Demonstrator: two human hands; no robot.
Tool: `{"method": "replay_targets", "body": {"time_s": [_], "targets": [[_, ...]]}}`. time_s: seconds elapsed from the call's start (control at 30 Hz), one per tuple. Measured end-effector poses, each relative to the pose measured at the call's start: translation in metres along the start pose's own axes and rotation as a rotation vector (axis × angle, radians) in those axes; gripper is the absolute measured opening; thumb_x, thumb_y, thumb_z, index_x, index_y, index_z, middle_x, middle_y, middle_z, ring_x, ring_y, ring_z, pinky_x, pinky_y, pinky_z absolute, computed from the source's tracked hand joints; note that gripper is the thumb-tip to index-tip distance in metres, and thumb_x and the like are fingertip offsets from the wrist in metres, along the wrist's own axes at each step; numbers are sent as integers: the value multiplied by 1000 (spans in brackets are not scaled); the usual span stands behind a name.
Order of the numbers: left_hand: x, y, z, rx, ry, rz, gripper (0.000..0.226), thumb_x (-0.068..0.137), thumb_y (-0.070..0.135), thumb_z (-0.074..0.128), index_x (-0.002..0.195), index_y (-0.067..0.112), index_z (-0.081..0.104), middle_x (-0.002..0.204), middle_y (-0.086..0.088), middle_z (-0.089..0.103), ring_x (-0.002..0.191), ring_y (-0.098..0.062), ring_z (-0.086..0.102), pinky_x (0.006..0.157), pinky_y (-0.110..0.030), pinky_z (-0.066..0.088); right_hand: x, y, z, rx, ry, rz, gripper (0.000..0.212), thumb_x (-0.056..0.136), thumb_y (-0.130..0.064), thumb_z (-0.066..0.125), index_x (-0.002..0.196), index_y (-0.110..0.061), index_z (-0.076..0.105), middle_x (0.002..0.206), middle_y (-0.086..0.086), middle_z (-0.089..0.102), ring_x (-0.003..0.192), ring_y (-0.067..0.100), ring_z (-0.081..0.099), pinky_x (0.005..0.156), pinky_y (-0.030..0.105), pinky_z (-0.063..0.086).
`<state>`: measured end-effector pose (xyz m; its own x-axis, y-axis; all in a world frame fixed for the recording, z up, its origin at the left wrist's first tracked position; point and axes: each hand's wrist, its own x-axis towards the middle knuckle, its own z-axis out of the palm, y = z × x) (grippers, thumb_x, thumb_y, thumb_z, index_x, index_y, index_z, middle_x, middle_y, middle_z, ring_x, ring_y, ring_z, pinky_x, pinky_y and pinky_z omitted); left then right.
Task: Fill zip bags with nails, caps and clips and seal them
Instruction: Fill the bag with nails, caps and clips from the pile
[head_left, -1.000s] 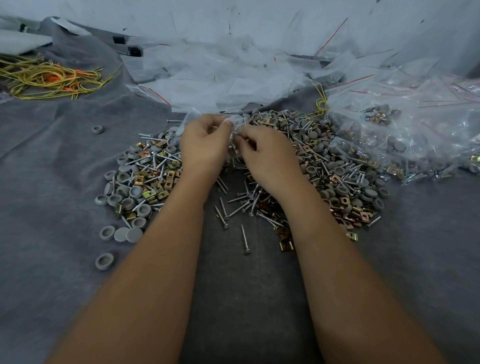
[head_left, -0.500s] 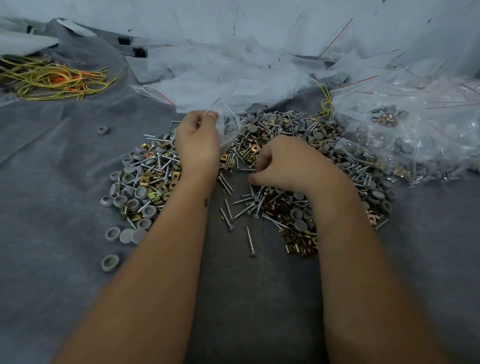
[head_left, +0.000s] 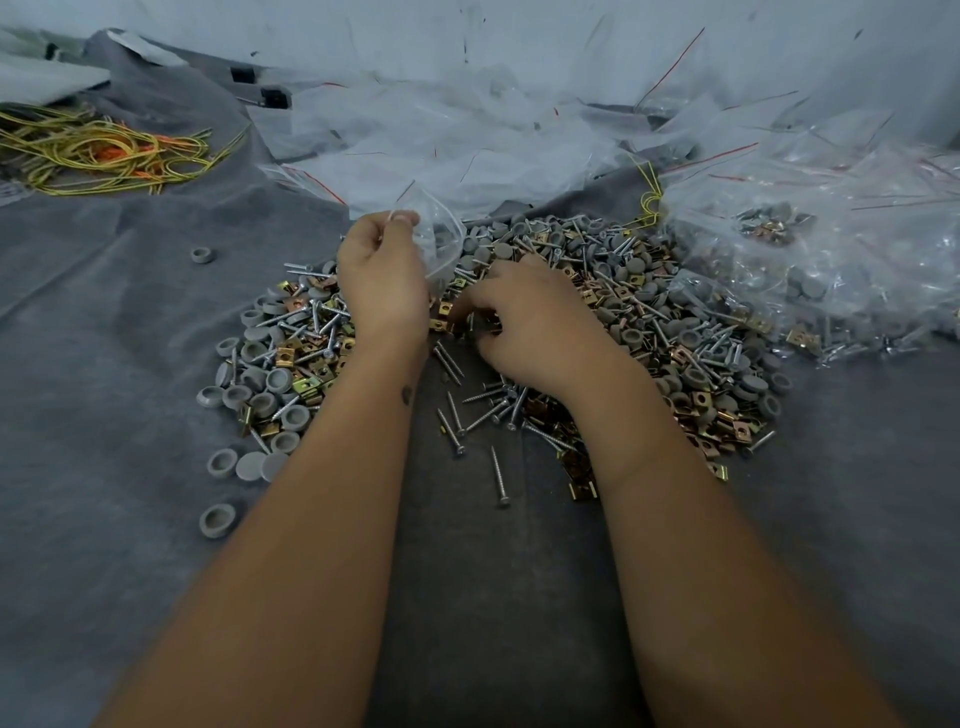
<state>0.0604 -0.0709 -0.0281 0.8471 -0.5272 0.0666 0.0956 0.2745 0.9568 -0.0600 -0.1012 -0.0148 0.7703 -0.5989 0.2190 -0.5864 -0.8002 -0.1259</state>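
Since the half-second before, the right hand (head_left: 524, 322) has slid forward off the loose nails and now digs into the brass clips at the middle of the heap, while the left hand (head_left: 382, 280) has barely shifted and keeps the zip bag (head_left: 441, 234) up beside it.

Nearest the person, a few stray nails (head_left: 500, 475) lie apart on the grey cloth (head_left: 104, 364), with single grey caps (head_left: 217, 519) scattered off to the left. Just beyond, the right hand's fingers are curled down onto the clips (head_left: 447, 312); whether it has anything pinched yet I cannot tell, since the fingertips are hidden. The left hand pinches the bag's upper edge between thumb and fingers, the bag hanging just above the pile, close beside the right hand.

The step seems to be gathering pieces for this bag. To do it well, the left hand should hold the mouth open and facing the right hand, so the load travels only a short way. Picking one kind at a time would make counting easier, and nails should go in head first so their points do not pierce the film.

Farther off, filled bags (head_left: 810, 270) are heaped at the right, empty bags (head_left: 441, 140) lie behind the pile, and yellow wire ties (head_left: 104, 150) sit at far left.
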Motion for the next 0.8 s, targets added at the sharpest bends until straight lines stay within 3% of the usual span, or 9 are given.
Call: {"method": "replay_targets", "body": {"time_s": [0.13, 0.23, 0.4, 0.53, 0.67, 0.8], "targets": [[0, 0, 0, 14, -7, 5, 20, 95, 12, 51, 78, 17, 62, 60, 4, 43, 58, -14, 40, 63, -31, 36, 3, 5, 2, 54, 39, 20, 20, 88, -25, 66, 106, -32, 72, 108, -3, 66, 108, 21, 50, 91, 35, 39], [0, 0, 1, 17, -13, 9, 21, 95, 12, 52, 77, 17, 61, 58, 4, 42, 54, -11, 40, 57, -28, 34, 1, 5, 0, 321, 93, 99, 14, 88, -21, 67, 100, -24, 75, 98, -4, 70, 94, 14, 59, 87, 31, 47], [0, 0, 1, 35, -23, 3, 21, 94, 13, 54, 74, 17, 60, 57, 5, 44, 53, -12, 41, 56, -26, 34, 1, 12, -5, 662, 269, 229, 13, 86, -12, 70, 90, -23, 71, 78, -16, 63, 72, -5, 57, 63, 4, 41], [-3, 1, 2, 107, -75, 36, 21, 93, 14, 58, 74, 19, 64, 49, 13, 49, 46, -3, 45, 48, -17, 38, 0, 14, -11, 865, 399, 219, 23, 85, -6, 69, 83, -28, 69, 76, -15, 67, 71, -7, 60, 69, 7, 47], [-8, -1, 3, 224, -210, 123, 18, 92, 15, 60, 76, 20, 67, 55, 7, 54, 55, -11, 49, 58, -28, 42, 2, 9, -9, 853, 460, 238, 16, 84, -12, 73, 99, -16, 75, 81, -14, 68, 73, -6, 61, 73, 12, 50], [-10, 0, 3, 215, -208, 102, 21, 92, 12, 59, 74, 20, 67, 43, 12, 50, 44, -3, 45, 48, -16, 37, 2, 6, -6, 855, 485, 252, 28, 85, -14, 72, 114, -14, 70, 82, -15, 64, 71, -12, 57, 67, 4, 43]]}}
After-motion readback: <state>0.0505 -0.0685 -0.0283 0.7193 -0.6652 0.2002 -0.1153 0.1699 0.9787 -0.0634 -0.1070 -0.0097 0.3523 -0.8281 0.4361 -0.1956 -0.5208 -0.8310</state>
